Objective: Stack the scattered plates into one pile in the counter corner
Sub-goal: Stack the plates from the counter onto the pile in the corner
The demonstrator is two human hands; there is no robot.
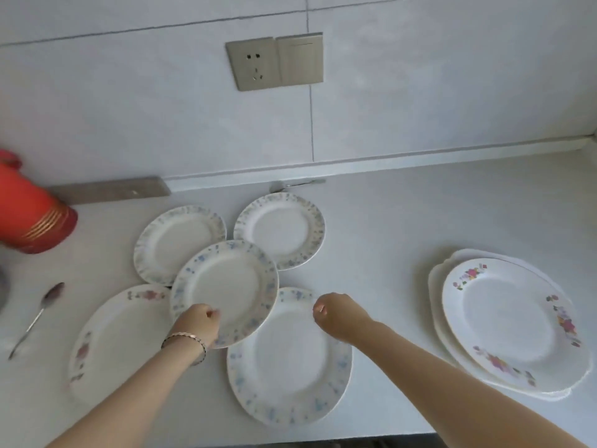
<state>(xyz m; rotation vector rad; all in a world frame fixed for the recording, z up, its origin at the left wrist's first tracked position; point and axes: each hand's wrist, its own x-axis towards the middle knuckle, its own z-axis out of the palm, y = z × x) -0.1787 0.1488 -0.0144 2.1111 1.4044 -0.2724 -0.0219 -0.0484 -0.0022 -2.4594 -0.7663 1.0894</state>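
My left hand (197,324) is shut on the near rim of a round blue-flowered plate (226,286), which overlaps its neighbours. My right hand (336,315) pinches the upper right rim of a large blue-flowered plate (287,363), thumb on top. Two small plates with speckled rims (179,244) (281,229) lie behind, near the wall. An oval pink-flowered plate (119,334) lies at the left. At the right, a pink-flowered plate (510,321) tops a pile of scalloped white plates (436,286).
A red flask (29,208) stands at the far left, with a spoon (35,318) lying in front of it. A metal utensil (297,184) lies along the wall behind the plates. A wall socket (255,64) is above. The counter's front edge (323,439) runs along the bottom.
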